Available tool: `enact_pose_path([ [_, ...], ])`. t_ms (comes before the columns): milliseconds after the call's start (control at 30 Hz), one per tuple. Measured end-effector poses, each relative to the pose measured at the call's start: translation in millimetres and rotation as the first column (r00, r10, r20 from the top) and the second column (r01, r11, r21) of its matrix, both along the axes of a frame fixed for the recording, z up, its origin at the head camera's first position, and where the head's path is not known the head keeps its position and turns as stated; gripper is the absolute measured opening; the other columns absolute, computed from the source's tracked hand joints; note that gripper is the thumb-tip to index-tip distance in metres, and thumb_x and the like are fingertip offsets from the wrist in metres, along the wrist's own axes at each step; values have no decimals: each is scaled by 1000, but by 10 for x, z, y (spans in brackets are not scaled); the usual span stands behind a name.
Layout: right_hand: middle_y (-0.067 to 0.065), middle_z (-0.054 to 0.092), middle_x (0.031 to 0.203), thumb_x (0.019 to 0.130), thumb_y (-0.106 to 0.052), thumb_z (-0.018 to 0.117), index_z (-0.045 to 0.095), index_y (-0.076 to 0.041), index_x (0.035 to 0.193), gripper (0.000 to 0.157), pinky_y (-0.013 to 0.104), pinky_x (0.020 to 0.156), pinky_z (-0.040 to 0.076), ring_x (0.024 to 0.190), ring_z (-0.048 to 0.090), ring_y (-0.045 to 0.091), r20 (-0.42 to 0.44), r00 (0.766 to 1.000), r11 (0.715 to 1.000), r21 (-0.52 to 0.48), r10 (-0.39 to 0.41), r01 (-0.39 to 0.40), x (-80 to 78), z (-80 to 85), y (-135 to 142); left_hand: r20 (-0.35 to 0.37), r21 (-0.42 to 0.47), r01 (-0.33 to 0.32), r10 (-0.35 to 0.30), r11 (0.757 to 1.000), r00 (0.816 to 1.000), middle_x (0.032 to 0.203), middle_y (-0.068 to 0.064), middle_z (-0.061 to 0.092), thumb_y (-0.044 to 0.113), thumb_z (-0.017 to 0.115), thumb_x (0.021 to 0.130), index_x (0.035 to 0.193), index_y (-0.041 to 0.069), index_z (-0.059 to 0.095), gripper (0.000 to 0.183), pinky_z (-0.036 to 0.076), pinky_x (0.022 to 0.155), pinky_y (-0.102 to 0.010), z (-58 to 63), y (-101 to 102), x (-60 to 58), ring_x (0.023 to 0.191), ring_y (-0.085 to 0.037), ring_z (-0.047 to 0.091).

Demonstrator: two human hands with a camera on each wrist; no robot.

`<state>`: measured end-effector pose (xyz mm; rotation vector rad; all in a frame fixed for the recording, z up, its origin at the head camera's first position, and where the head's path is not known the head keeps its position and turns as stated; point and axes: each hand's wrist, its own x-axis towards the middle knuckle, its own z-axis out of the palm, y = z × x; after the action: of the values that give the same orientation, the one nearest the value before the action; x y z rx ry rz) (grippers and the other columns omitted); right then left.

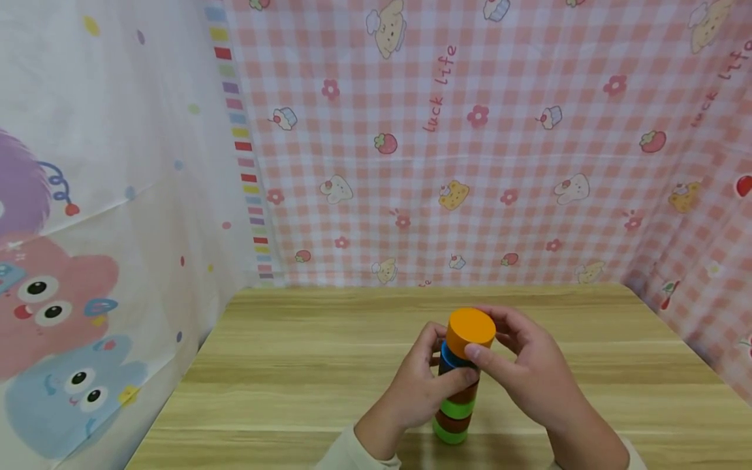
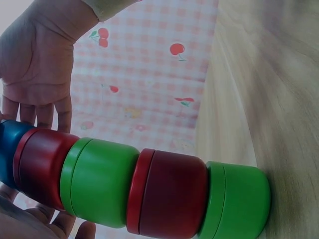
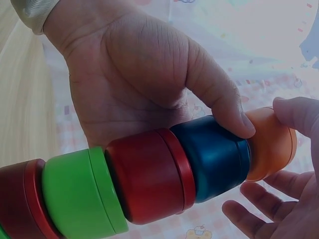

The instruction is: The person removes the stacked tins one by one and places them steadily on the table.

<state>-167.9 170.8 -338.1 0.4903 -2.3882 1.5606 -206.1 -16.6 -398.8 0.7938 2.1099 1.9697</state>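
Observation:
A column of small round lidded tins stands upright on the table. From the bottom come a green tin (image 2: 239, 199), a dark red tin (image 2: 172, 194), another green tin (image 2: 102, 181), another red tin (image 3: 147, 174), a blue tin (image 3: 212, 154) and an orange tin (image 1: 472, 326) on top. My left hand (image 1: 418, 388) holds the upper column, its thumb on the blue tin in the right wrist view. With thumb in front and fingers behind, my right hand (image 1: 531, 365) grips the orange tin. The far sides of the tins are hidden.
The wood-patterned table (image 1: 305, 365) spreads around the column. Behind it hangs a pink checked cloth (image 1: 352, 170), which also covers the right side. A white cloth with cartoon figures (image 1: 147, 215) hangs along the left.

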Motion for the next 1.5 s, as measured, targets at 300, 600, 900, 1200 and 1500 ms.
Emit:
enact_pose_path([
  [300,8,68,132,100,-20,74,61,-6,139,44,69,111,41,117,61,9,-6,1000,999,-20,-27,27,-10,11,9,6,5,2,-2,1000,1000,129,2,60,29,71,98,130,20,50,39,38,110,-50,9,-5,6,123,-17,53],
  [600,9,69,127,100,-17,74,62,-4,137,40,68,109,42,113,62,8,-50,997,997,-45,-63,61,-41,6,40,37,1,4,-4,1000,999,132,0,59,28,71,101,134,20,49,41,41,108,-47,33,-5,24,123,-19,53],
  [900,10,67,131,100,-16,74,61,-3,138,42,64,112,42,115,61,4,-49,994,994,-52,-100,97,-77,12,56,38,9,5,-6,1000,999,134,-2,60,26,70,102,135,18,49,40,40,110,-48,56,-14,36,124,-18,53],
  [1200,15,65,133,101,-19,74,59,-2,140,45,69,112,40,114,59,2,-15,992,990,-63,-126,125,-126,-24,79,37,8,8,-8,1000,999,131,-2,60,24,71,102,135,16,49,40,41,108,-46,64,-12,40,123,-17,53],
  [1500,15,63,135,101,-24,73,58,0,141,48,70,111,39,117,58,9,-2,991,989,-65,-133,133,-152,-58,94,45,10,13,-14,1000,999,130,-2,60,24,71,101,133,16,49,39,41,105,-43,56,-7,35,122,-18,53],
])
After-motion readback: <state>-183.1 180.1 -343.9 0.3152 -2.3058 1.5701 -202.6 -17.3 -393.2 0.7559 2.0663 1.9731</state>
